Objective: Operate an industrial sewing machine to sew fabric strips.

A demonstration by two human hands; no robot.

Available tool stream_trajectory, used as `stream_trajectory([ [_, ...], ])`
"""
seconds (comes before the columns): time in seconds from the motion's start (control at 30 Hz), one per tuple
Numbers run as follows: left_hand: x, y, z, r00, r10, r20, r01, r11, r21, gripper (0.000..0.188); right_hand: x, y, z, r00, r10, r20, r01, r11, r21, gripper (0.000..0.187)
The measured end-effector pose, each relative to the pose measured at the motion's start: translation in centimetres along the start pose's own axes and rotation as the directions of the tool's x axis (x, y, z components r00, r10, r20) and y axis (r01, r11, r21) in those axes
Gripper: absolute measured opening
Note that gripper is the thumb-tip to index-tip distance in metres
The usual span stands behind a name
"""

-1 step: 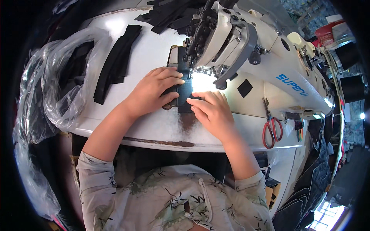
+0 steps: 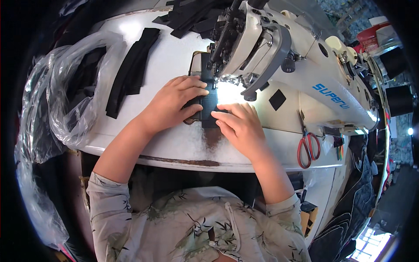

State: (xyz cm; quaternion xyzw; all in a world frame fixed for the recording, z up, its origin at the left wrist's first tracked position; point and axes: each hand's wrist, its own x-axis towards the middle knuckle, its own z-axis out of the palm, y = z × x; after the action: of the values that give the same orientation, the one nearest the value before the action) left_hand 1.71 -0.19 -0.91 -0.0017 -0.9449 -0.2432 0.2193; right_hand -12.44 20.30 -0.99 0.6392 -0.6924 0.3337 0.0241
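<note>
1. Grip of the left hand (image 2: pixel 181 98): loosely open, palm down, thumb apart from the fingers, fingertips resting on the cloth (image 2: pixel 209 102).
2. Grip of the right hand (image 2: pixel 242 126): fingertips touch the cloth's right edge; whether they pinch it or only press, I cannot tell.
3. Compared with the earlier frame, no clear change shows: both hands, the cloth and the scissors (image 2: pixel 308 148) keep their places.
4. The cloth, dark and narrow, lies between the hands, just in front of the needle area of the sewing machine (image 2: pixel 314 74); bright lamplight washes out the spot just right of it.
5. The tabletop (image 2: pixel 166 135) has a front edge, worn brown in part, running below both hands, with the forearms crossing it.
6. Bare white room lies left of the left hand, as far as the black strips (image 2: pixel 135 65); a clear bag (image 2: pixel 61 96) sits beyond them.
7. To the right, room is tighter: the machine arm rises above, a black diamond (image 2: pixel 277 100) lies near the hand, and the scissors' red handles sit near the front edge.
</note>
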Motion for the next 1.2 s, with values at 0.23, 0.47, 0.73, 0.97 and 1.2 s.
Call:
stream_trajectory([
  [0.23,0.14,0.15,-0.22,1.000,-0.012,0.016,0.012,1.000,-0.003,0.034,0.04,0.04,-0.20,1.000,0.002,-0.002,-0.002,1.000,0.027,0.020],
  [0.47,0.13,0.70,-0.19,0.998,-0.046,0.049,0.043,0.998,0.046,0.036,-0.16,-0.09,-0.31,0.999,0.039,0.011,-0.040,0.998,0.046,0.024],
  [0.73,0.09,0.75,-0.23,0.998,-0.047,0.046,0.046,0.999,0.022,0.035,-0.28,-0.01,-0.47,0.999,0.018,0.030,-0.018,1.000,0.001,0.024],
  [0.97,0.06,0.59,-0.46,0.998,-0.038,0.046,0.037,0.999,0.025,0.036,-0.04,-0.11,-0.47,0.999,0.004,0.038,-0.004,1.000,0.005,0.024],
  [1.2,0.60,0.62,-0.47,0.998,-0.026,0.051,0.024,0.999,0.044,0.035,0.11,-0.34,-0.55,0.999,-0.053,0.008,0.053,0.995,-0.085,0.025],
])
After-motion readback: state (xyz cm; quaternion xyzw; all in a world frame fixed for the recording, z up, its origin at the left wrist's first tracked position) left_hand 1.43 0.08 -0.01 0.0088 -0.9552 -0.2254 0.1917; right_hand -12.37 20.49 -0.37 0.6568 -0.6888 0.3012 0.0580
